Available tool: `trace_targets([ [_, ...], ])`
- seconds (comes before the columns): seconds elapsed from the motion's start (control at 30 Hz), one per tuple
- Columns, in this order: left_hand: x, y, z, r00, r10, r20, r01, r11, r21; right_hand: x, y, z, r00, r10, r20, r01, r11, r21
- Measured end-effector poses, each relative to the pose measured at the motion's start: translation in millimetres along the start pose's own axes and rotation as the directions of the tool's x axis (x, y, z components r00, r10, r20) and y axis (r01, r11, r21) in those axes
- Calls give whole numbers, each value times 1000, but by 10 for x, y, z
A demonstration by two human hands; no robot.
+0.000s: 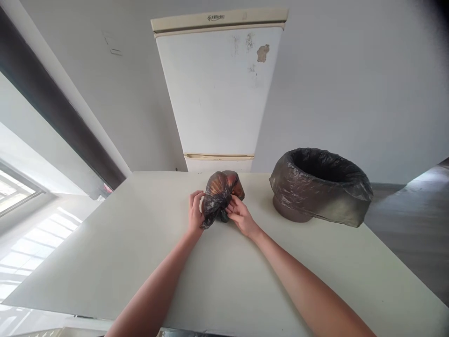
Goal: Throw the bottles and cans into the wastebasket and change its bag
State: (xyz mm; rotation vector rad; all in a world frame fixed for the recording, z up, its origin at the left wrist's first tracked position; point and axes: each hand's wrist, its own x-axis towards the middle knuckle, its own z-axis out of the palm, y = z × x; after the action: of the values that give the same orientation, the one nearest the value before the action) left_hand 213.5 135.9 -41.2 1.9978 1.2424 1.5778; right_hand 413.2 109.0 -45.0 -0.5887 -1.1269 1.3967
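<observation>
A small dark plastic bag (pixel 221 189), bulging with something orange-brown inside, sits on the white table (pixel 140 243) near its far edge. My left hand (pixel 195 210) grips the bag's loose end on the left, fingers curled round the plastic. My right hand (pixel 240 214) pinches the bunched plastic at the bag's near side. Both hands meet at the gathered neck of the bag.
A round bin lined with a dark plastic bag (pixel 321 187) stands on the table to the right. A white fridge (pixel 219 89) stands against the wall behind the table. A window is at the left, wooden floor at the right.
</observation>
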Motion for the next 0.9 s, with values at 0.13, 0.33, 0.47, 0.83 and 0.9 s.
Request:
trace_targets([
  [0.13, -121, 105, 15, 971, 214, 106, -218, 976, 27, 25, 55, -35, 999, -36, -8, 36, 999, 21],
  [0.33, -127, 122, 159, 907, 233, 351, -293, 947, 128, 17, 108, -111, 991, -112, -79, 101, 987, -128],
  [0.47, -102, 67, 160, 932, 213, 294, -261, 956, 135, 5, 130, -155, 973, -158, -167, 100, 945, -311],
  [0.83, -104, 10, 69, 998, 34, -53, -28, 994, 107, -26, 0, -327, 881, -400, -254, 158, 753, -638],
  [0.9, -86, 14, 55, 990, 61, -131, -43, 990, 137, -32, -56, -341, 860, -455, -234, 190, 708, -680],
])
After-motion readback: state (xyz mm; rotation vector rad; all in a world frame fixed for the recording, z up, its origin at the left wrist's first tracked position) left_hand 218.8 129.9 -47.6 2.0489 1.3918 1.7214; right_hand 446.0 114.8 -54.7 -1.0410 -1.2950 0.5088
